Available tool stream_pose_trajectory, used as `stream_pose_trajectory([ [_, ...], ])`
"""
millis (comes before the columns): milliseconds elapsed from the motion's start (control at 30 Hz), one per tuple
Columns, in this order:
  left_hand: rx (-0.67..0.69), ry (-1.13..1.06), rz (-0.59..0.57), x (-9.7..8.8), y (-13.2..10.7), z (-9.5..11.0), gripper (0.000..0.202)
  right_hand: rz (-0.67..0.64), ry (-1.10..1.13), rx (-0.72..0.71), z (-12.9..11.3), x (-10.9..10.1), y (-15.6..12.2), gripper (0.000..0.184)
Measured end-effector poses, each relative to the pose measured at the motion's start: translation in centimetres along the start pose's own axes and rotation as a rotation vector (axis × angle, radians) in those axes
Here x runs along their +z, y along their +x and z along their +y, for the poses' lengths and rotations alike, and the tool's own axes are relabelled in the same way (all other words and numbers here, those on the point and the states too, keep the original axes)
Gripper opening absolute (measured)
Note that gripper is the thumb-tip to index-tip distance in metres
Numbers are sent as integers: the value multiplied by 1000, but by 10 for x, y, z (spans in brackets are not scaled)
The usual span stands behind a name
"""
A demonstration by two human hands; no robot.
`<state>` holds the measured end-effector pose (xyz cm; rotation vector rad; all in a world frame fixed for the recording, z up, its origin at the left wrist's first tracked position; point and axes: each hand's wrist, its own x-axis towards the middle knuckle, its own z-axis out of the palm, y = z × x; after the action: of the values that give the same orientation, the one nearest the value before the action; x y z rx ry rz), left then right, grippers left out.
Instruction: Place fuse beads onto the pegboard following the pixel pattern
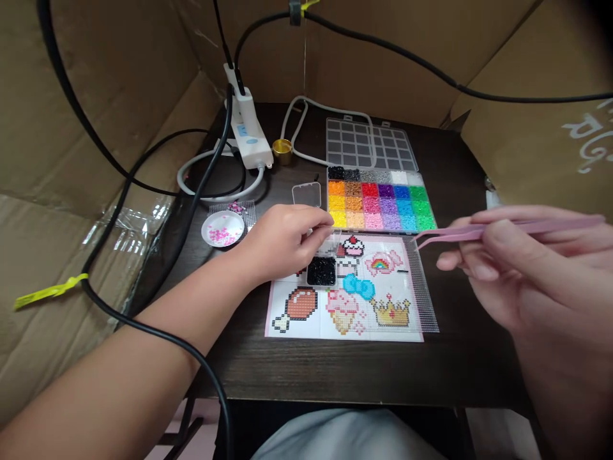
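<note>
My left hand (287,239) is closed, thumb and forefinger pinching the raised clear lid of a small plastic box (322,271) filled with black beads. The box sits on a printed pattern sheet (287,329) showing pixel pictures of a drumstick, ice cream, crown, bow and candy. In my right hand (507,255), pink tweezers (479,231) point left, their tips apart with nothing visible between them. Below those tips a clear pegboard (428,287) overlaps the sheet's right side. A blue beaded bow (358,287) lies on the sheet's middle.
Behind the sheet stands an open bead case (378,198) with many colours, its lid (371,145) folded back. Left are a white dish (223,229) of pink beads, a gold cup (282,151) and a power strip (249,134). A black cable (163,335) crosses over my left forearm.
</note>
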<state>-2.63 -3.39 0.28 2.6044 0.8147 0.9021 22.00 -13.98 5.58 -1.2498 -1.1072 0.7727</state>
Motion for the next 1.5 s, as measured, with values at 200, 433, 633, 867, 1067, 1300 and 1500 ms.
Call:
stream_pose_trajectory([
  [200,8,8,11,-1,0,0,11,-194,50,72,5,25,10,11],
  [433,4,28,-2,-2,0,2,11,-136,3,50,33,20,8,12],
  [633,-28,43,14,-2,-1,2,13,61,-137,-164,35,19,9,5],
  [867,-40,59,-35,-5,0,3,12,55,-295,-226,25,24,-1,21],
  [1067,-35,44,-28,-4,0,4,12,-63,-415,-238,29,22,-5,9],
  [1300,-16,39,-15,-3,0,2,13,-129,-301,-123,25,25,-11,5],
  [1500,-21,38,-7,-2,-1,1,13,-330,-254,-185,27,30,-14,11],
])
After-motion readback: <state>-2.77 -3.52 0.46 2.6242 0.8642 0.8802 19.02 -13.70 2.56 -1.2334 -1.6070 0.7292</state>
